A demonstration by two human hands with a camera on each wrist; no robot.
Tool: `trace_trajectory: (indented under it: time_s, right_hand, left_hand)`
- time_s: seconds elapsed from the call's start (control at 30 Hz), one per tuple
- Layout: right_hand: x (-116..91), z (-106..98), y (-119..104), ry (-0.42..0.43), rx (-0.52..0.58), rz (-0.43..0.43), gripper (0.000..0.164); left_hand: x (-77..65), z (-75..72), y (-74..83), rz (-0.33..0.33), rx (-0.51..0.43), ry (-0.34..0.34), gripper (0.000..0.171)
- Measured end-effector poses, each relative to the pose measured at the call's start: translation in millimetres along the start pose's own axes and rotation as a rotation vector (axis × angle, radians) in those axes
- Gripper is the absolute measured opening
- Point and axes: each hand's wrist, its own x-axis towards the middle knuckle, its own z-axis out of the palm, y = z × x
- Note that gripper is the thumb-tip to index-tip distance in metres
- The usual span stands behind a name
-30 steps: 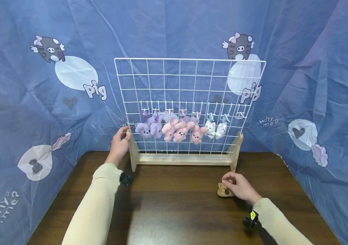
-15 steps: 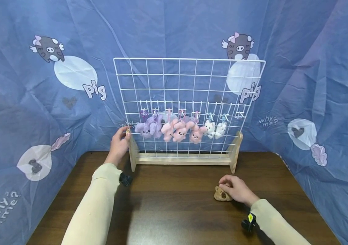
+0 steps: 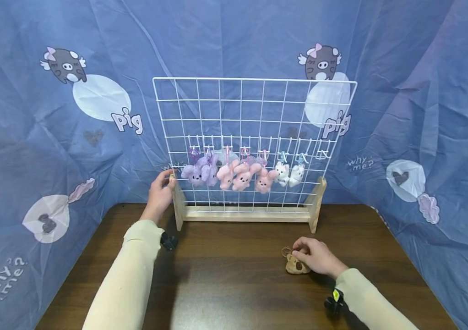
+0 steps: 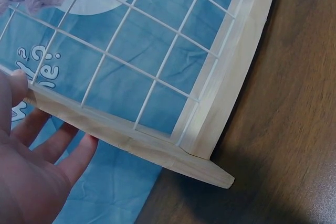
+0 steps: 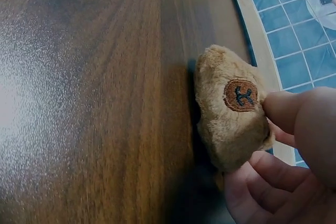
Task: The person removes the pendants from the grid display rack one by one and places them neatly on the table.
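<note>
Two things we pinch between thumb and fingers: far left, our left hand (image 3: 160,195) the wooden stand (image 3: 246,216); nearer right, our right hand (image 3: 318,256) a brown plush (image 3: 295,267).

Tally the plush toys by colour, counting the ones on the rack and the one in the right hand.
Purple plush toys: 2
Pink plush toys: 3
White plush toys: 2
Brown plush toy, held by the right hand: 1
Total: 8
</note>
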Motion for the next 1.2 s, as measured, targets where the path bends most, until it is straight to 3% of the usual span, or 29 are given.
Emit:
trace_trajectory:
  time_s: [0.57, 0.9, 1.2]
  right_hand:
    - [0, -8, -11, -0.035, -0.021, 0.015, 0.016]
    - [6, -25, -15, 0.044, -0.024, 0.025, 0.029]
    - [20, -50, -29, 0.213, 0.058, 0.022, 0.040]
  left_hand:
    - [1.7, -0.4, -1.1, 0.001, 0.006, 0.009, 0.038]
    - [0.9, -1.3, 1.8, -0.012, 0.012, 0.009, 0.037]
    - [0.9, -0.5, -1.1, -0.001, 0.000, 0.002, 0.038]
